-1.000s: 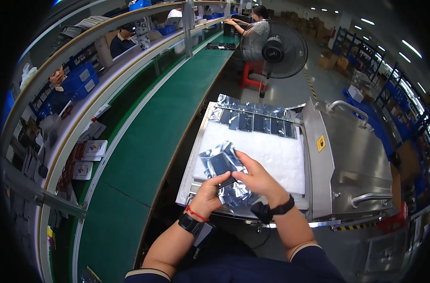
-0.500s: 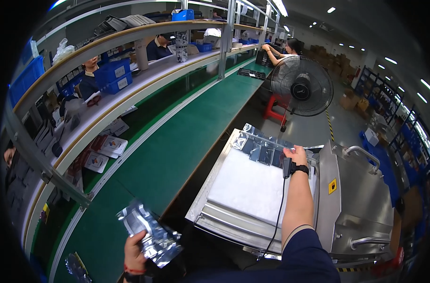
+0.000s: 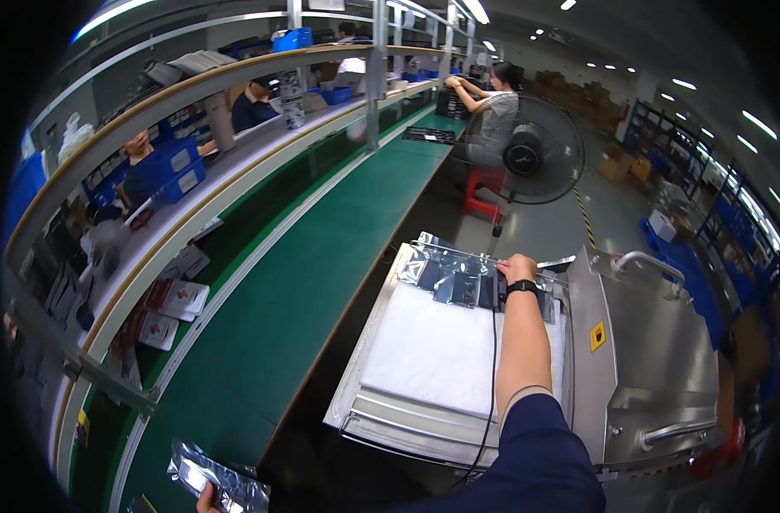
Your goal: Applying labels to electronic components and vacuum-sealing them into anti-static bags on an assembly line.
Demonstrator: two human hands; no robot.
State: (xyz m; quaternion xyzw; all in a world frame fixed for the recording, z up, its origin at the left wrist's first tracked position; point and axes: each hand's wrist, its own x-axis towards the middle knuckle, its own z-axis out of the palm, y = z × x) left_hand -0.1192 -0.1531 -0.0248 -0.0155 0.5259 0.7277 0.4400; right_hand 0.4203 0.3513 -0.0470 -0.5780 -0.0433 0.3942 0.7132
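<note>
My left hand [image 3: 206, 499] shows only in part at the lower edge. Its thumb presses on silver antistatic bags [image 3: 215, 475], which hang over the near end of the green bench. My right hand [image 3: 518, 270] reaches to the far side of a steel chamber machine [image 3: 356, 412], its fingers closed at a thin metal rod [image 3: 458, 253]. Under that rod several silver bags [image 3: 457, 289] lie side by side, lower ends on a white pad [image 3: 433, 350]. The fingertips are partly hidden. A black cable [image 3: 494, 368] runs down from near the right wrist.
The machine's raised steel lid [image 3: 664, 350] stands to the right. A long green bench [image 3: 322, 231] runs along the left, beneath a shelf with blue bins [image 3: 185, 167]. Beyond the machine are a black fan [image 3: 527, 154], a red stool [image 3: 482, 190] and a person [image 3: 493, 107].
My left hand has dropped with its bags toward the lower left and is now mostly out of view. The right hand stays at the rod, slightly further left. The whole view has shifted.
</note>
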